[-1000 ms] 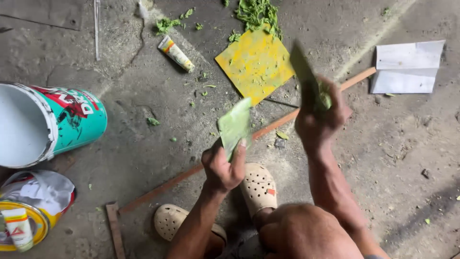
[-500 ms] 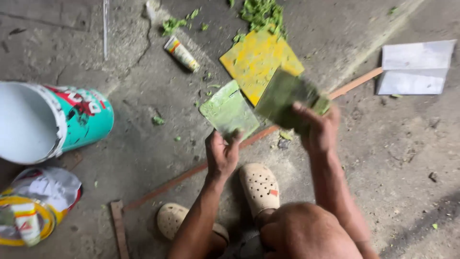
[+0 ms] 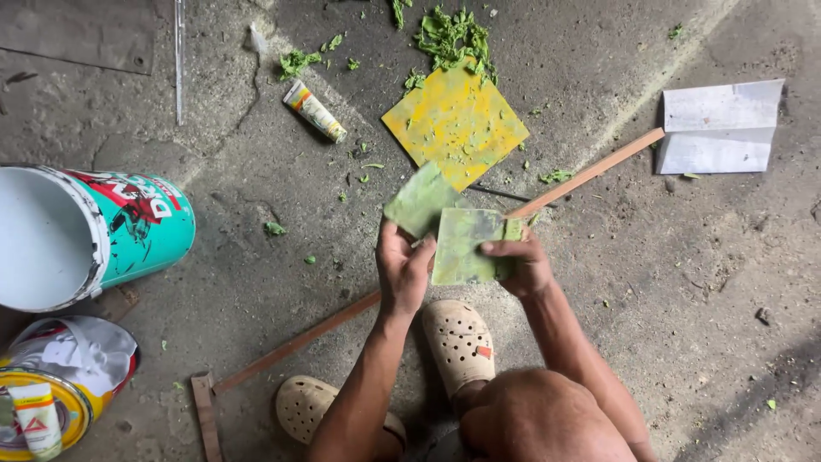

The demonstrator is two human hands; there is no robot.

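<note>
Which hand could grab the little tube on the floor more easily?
The left hand, probably. The tube lies up and to the left, on that hand's side, though the hand holds a green-smeared scraper. The right hand is farther away, gripping another scraper.

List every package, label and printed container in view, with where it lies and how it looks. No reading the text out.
Bucket: left, on its side, teal with red and white printing, white inside.
Small tube: top centre on the floor, white, yellow and orange.
Yellow can: bottom left, a small white tube with red triangle resting on it.
</note>
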